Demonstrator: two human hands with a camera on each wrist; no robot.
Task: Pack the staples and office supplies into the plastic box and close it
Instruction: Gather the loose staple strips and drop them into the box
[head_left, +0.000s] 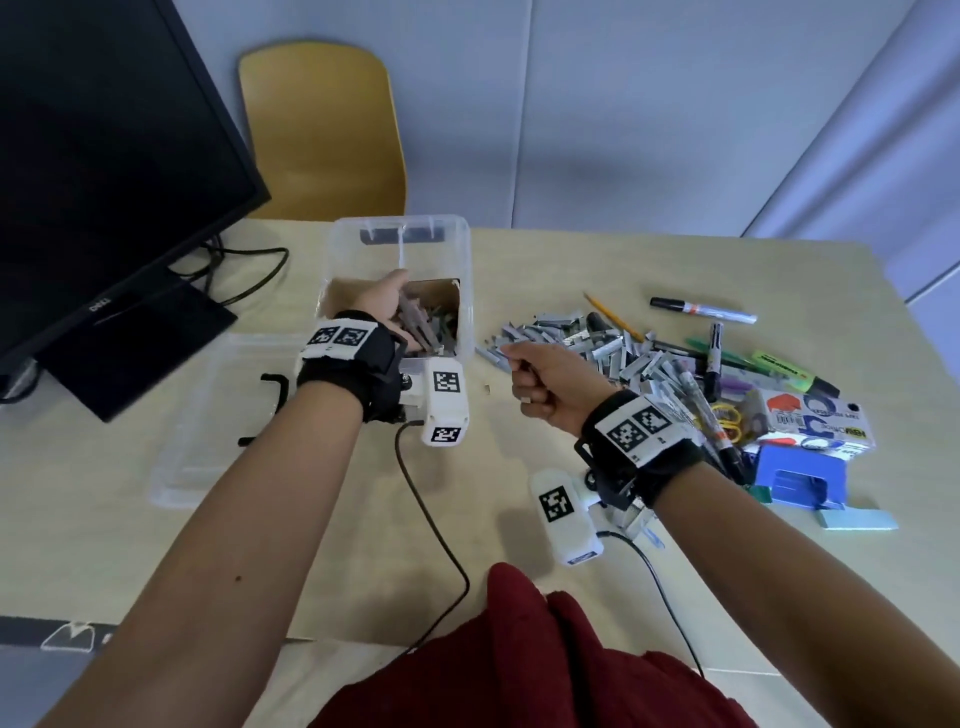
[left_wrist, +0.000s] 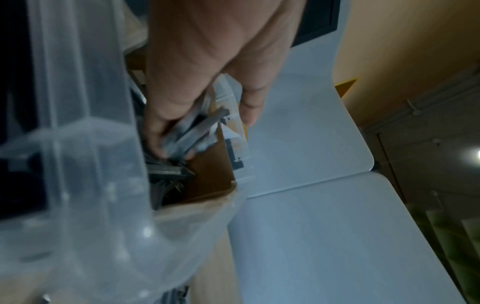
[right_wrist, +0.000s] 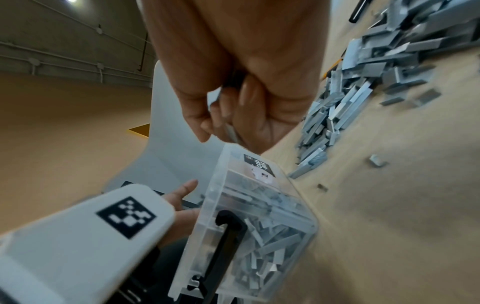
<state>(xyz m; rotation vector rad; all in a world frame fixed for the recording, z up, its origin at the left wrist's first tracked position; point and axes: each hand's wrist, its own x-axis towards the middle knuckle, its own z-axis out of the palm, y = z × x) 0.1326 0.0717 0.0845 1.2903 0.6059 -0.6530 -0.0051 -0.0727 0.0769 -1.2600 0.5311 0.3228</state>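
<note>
Pale wood bench (head_left: 519, 270) under me, grey wall panels behind it. On it, straight ahead, stands the clear plastic box (head_left: 460, 260), open, with a brown cardboard liner (head_left: 441, 288) inside and a heap of grey staple strips (right_wrist: 272, 246) showing through its wall. My left hand (head_left: 382, 306) reaches down into the box; in the left wrist view its fingers (left_wrist: 158, 131) are curled round a bundle of staple strips just above those already packed, thumb lying along the box's far rim. My right hand (head_left: 540, 384) hovers above the bench just right of the box, fist closed, fingers and thumb clamped on a few staple strips (right_wrist: 230, 131) that stick out below the knuckles.

Right of that hand the loose staples (head_left: 597, 343) lie in a wide pile on the bench, a few single bits scattered toward the box. Mixed into and beyond the pile are a pencil (head_left: 605, 314), black markers (head_left: 701, 310), a green highlighter (head_left: 795, 371), rubber bands (head_left: 727, 418), a printed cardboard packet (head_left: 815, 421) and a blue hole punch (head_left: 797, 478). The box's clear lid (head_left: 208, 415) lies flat on the bench to the left of my left arm. Farther left stands a dark monitor (head_left: 104, 171); a yellow chair (head_left: 322, 130) sits behind the bench.
</note>
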